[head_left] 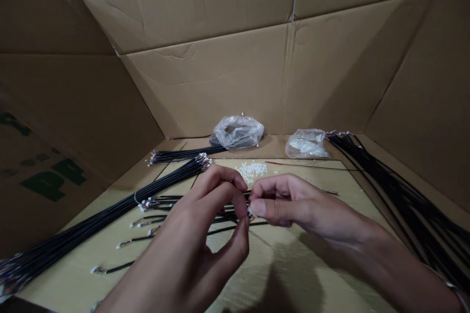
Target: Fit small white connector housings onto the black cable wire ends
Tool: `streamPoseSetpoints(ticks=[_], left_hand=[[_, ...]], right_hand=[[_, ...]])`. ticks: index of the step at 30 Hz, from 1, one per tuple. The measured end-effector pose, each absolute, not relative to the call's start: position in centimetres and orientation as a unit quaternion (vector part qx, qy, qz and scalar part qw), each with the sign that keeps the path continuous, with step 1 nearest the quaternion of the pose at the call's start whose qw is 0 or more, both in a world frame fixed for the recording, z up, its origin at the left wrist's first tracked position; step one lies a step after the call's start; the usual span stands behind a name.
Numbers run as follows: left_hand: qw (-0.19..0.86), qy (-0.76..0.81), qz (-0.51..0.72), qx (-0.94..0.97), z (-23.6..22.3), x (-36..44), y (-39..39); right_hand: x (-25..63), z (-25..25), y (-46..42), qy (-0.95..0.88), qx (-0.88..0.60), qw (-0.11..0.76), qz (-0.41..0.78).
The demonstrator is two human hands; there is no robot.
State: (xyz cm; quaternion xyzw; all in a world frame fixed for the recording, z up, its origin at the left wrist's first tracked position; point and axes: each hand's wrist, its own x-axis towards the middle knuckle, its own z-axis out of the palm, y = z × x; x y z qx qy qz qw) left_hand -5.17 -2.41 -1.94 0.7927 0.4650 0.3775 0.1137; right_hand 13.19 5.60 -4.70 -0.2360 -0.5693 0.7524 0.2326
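Got thin multicoloured wires (251, 213) pinched in right hand (293, 200); spot left hand (201, 220) at 9 o'clock, tips together, can't see on what; likely featherlight, floppy; grab near ends.

Looks like a workshop, or a makeshift corner of one, for wiring work. Shown by black cables with white plugs (160, 201) lying on the tabletop (73, 259), a thick cable bundle (110, 204) along its left edge, more cabling (382, 173) beyond the right edge, small white pieces (253, 170) near the far edge. Closed in by tall cardboard walls (220, 73) (green print on the left).
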Motion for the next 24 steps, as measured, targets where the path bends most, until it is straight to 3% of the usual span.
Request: streamPoseSetpoints(ticks=[24], left_hand=[[-0.035,0.462,0.261,0.847,-2.42,-4.85,-2.63]], right_hand=[[13.90,-4.03,5.20,-0.658,-0.330,0.233,0.635]])
